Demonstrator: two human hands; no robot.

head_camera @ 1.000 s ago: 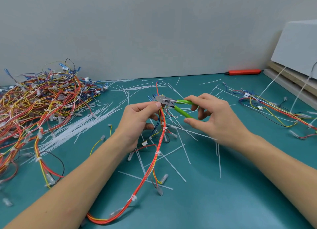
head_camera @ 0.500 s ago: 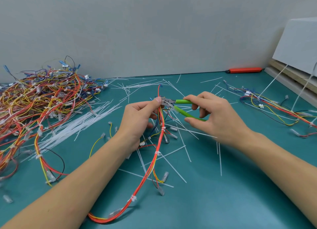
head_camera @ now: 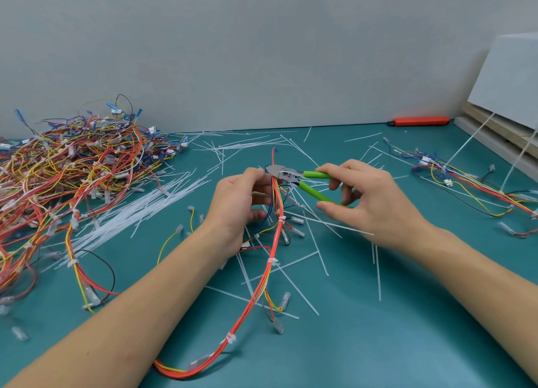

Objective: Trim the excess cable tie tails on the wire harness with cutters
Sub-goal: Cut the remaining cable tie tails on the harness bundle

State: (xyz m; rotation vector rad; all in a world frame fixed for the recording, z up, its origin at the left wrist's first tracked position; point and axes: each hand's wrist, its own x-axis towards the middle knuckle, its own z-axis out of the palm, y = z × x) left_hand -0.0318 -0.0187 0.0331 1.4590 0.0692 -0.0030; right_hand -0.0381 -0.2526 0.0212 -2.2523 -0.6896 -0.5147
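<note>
Teal table, grey wall, left hand pinching harness, right hand gripping cutters

- Cutters: shiny bare-metal head, glossy green plastic handles.
- Harness: smooth plastic-coated wires, white plastic ties.
- Table: matt teal mat.
- Wall: matt grey.

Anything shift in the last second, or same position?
Little has changed. The right hand still grips the green-handled cutters, head at the harness top, and the left hand still holds the wires there. The handles remain spread; no cut visible yet.
</note>
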